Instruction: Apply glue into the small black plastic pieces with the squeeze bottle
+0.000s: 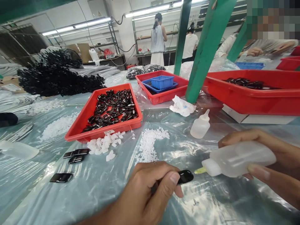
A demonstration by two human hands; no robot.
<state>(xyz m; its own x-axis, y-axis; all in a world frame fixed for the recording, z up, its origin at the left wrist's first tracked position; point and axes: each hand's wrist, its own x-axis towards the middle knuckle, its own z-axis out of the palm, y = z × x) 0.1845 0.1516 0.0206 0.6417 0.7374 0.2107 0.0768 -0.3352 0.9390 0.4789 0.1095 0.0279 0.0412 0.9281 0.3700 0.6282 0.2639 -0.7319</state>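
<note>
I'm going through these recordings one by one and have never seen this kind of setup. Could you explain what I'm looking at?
There is no machine here, just a person's two bare hands. The single picture comes from a camera worn on their head, looking forward and down. The left hand pinches a small glossy black piece. The right hand holds a translucent squeeze bottle, its yellowish tip pointed at that piece. On the plastic-covered table lie small white bits and a few loose black pieces. Beyond them, a red tray holds many more dark pieces. Other people work in the background.
</note>
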